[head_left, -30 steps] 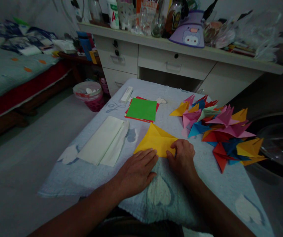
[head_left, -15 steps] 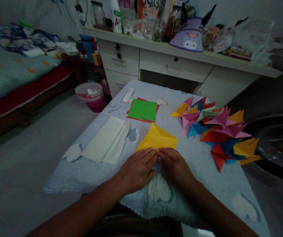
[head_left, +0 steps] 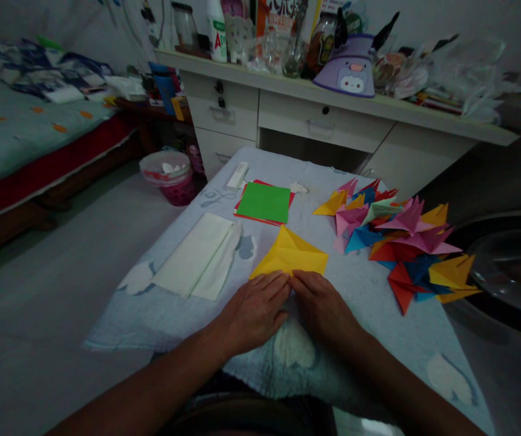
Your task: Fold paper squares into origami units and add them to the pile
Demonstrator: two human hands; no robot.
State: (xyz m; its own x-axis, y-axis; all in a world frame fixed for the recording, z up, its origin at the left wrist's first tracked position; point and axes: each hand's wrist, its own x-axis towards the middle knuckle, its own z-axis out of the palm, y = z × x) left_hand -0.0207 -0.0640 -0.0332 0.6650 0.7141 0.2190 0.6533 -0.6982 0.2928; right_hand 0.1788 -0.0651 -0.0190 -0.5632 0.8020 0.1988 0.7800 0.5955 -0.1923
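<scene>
A partly folded sheet of yellow origami paper (head_left: 290, 249) lies on the cloth-covered table in front of me, its peak pointing away. My left hand (head_left: 258, 309) presses the near edge, fingers held together over the paper. From the other side, my right hand (head_left: 321, 303) grips that same edge, and the fingertips of both hands meet near its middle. The hands hide the paper's near corner. Beyond it sits a stack of square origami paper (head_left: 263, 203), green on top with red showing beneath. To the right lies a pile of folded paper cranes (head_left: 401, 233) in several colours.
A folded white cloth or tissue (head_left: 199, 257) lies left of the yellow paper. A small white box-like item (head_left: 237, 175) is near the far left edge of the table (head_left: 424, 357). Behind stands a white desk (head_left: 224, 115) with cluttered top; a bin (head_left: 169, 175) is on the floor.
Both hands stay on the near edge of the yellow paper, almost still. The whole view has shifted very slightly.
</scene>
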